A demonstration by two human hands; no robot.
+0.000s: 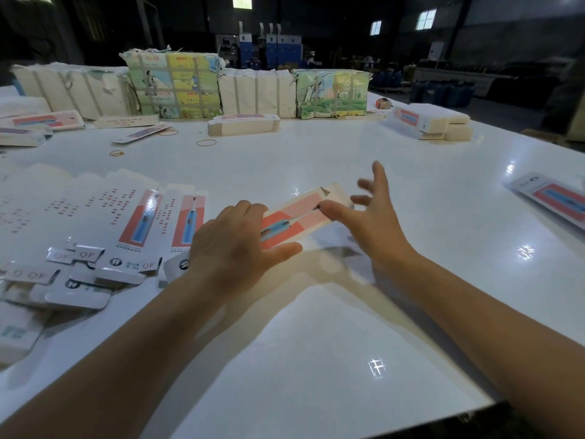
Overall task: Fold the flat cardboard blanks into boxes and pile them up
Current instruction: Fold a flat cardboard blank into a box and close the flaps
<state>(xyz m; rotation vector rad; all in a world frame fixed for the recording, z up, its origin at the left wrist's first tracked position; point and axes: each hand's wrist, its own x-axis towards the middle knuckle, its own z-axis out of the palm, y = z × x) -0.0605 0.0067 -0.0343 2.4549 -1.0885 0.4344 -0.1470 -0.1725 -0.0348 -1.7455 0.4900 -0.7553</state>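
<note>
The glossy white worktop (316, 343) is filling most of the frame, w/ window reflections showing on it lower right. Along the upper edge, wrapped bundles (247, 90) in plain white and picture-printed paper are standing in a row, left to centre-right. In the left half, a fanned spread of flat white cardboard blanks (104, 217) w/ red panels and a blue toothbrush print is lying overlapped, tabs marked "QF" pointing toward the bottom left. A low stack of flat blanks (243, 124) is sitting upper centre, just in front of the bundles; another stack of white boxes (433, 122) is sitting upper right. More flat boxes (38, 125) are lying at the upper left edge, and one single printed box (550, 198) is lying at the far right edge.

At frame centre, the pink-and-red printed cardboard box blank (297, 213) is lying angled on the worktop, between both hands. The left hand (234, 248) is resting over its lower-left end, fingers curled on top and thumb stretched along the near edge, gripping it. The right hand (373, 217) is spread wide, fingers straight and blurred, thumb tip touching the blank's upper-right part; not gripping anything. The blank's far end flap is sticking up slightly.

Smallest: tan rubber bands (206, 142) are lying scattered upper centre-left, apart from the stacks.
</note>
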